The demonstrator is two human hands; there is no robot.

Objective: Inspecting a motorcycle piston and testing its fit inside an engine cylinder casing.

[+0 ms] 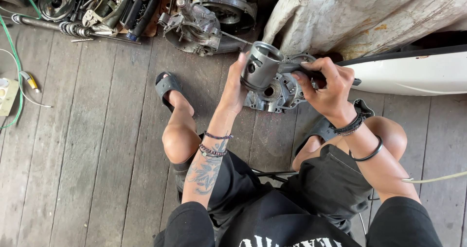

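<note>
Over the grey plank floor (87, 145), bare boards lie open to my left, while a white panel (413, 72) closes in the right. My left hand (237, 84) grips the round grey metal piston (260, 64) between my knees. My right hand (326, 86) is clenched on a dark tool handle (296, 69) touching it. A grey engine casing (279, 93) sits just below; engine parts (204, 18) crowd ahead.

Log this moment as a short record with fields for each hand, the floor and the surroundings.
left hand: grips a grey metal piston, open end up
right hand: holds a dark-handled tool against the piston
below hands: engine case half on the plank floor
top of view: engine casing, springs and loose parts
right: white panel
</note>
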